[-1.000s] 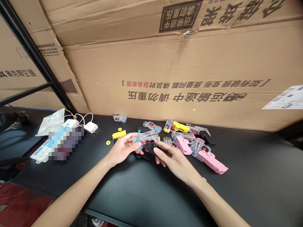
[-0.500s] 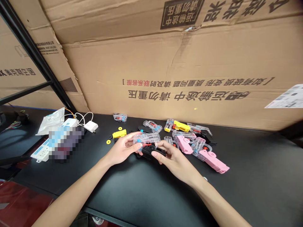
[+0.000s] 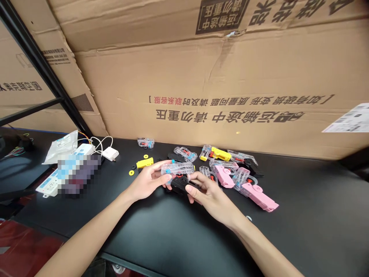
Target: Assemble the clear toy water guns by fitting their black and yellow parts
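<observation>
My left hand (image 3: 147, 180) is closed around a clear plastic toy gun body (image 3: 180, 168) with blue parts at its left end. A black plastic piece (image 3: 179, 184) with a round boss sits against the lower side of the clear body, held by my right hand (image 3: 210, 193) between thumb and fingers. Little of the red inside part shows between the two pieces. Behind my left fingers lies a yellow plastic piece (image 3: 145, 162). Just beyond my right hand are a pink plastic shell (image 3: 225, 177) and another clear body (image 3: 223, 165).
Several similar clear bodies lie along the back, with a yellow shell (image 3: 220, 154) and a long pink shell (image 3: 261, 197) at the right. Yellow rings (image 3: 131, 173) are at the left. A power strip (image 3: 47, 187) and white adapter (image 3: 110, 154) lie farther left. A cardboard wall (image 3: 184, 73) stands behind.
The black piece has moved up and slightly left against the clear body, covering most of the red part that showed before. Both hands stay in nearly the same place.
</observation>
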`<state>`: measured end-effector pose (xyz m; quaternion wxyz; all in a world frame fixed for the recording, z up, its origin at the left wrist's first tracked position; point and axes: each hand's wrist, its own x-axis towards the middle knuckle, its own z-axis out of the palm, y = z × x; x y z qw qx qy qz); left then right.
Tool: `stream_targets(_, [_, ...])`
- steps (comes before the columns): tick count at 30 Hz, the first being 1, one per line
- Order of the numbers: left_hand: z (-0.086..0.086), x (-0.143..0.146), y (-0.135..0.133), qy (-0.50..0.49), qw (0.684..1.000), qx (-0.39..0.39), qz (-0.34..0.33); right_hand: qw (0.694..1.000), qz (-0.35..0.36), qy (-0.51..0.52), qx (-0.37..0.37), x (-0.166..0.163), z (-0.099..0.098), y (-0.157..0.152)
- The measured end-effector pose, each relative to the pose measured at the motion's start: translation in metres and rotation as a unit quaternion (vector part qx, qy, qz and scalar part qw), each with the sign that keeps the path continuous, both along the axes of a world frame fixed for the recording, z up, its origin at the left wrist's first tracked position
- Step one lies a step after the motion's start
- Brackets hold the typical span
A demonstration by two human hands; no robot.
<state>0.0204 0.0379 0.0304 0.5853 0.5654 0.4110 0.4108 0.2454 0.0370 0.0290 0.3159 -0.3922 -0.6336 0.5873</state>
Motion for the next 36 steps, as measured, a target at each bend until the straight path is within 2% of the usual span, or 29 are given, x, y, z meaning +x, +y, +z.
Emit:
stream_targets(6, [-0.003,0.000,0.000,-0.004,1.000,0.007,0.005,1.000,0.000,0.015,-0.025,-0.003,-0.005,-0.002])
stream_targets(12, [0.001,-0.001,0.001,0.004,1.000,-0.004,-0.004,1.000,0.010,0.011,-0.012,-0.006,-0.004,-0.005])
stream_targets(18, [-0.003,0.000,0.000,-0.015,1.000,-0.007,-0.008,1.000,-0.005,0.012,-0.016,-0.009,-0.007,-0.004])
stream_targets(27, [-0.003,0.005,-0.006,-0.011,1.000,0.002,-0.024,1.000,0.006,-0.009,0.023,-0.005,0.003,-0.003])
stream_targets(36, [-0.001,0.007,-0.006,-0.003,0.999,0.011,-0.032,0.999,0.023,-0.030,0.015,0.006,0.006,0.001])
